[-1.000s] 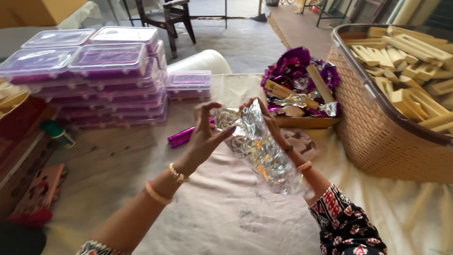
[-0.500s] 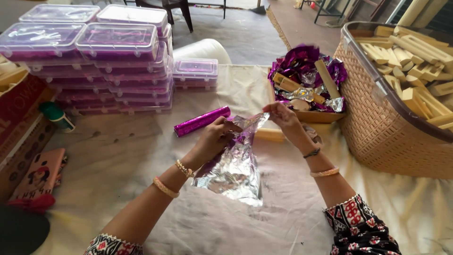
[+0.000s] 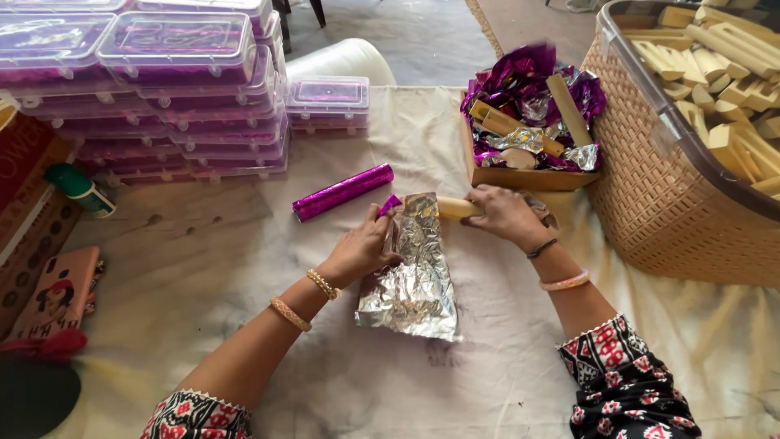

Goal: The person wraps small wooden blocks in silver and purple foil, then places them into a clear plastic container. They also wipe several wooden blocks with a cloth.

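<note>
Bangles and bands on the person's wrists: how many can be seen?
4. Two gold bangles sit on the left wrist, behind the left hand. On the right wrist, behind the right hand, are a thin dark band and a pink bangle. Sleeves may hide more.

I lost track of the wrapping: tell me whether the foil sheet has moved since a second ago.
Yes. The foil sheet was held up, crumpled, in front of the shallow wrapper box; now it lies flat on the cloth, nearer the person.
</note>
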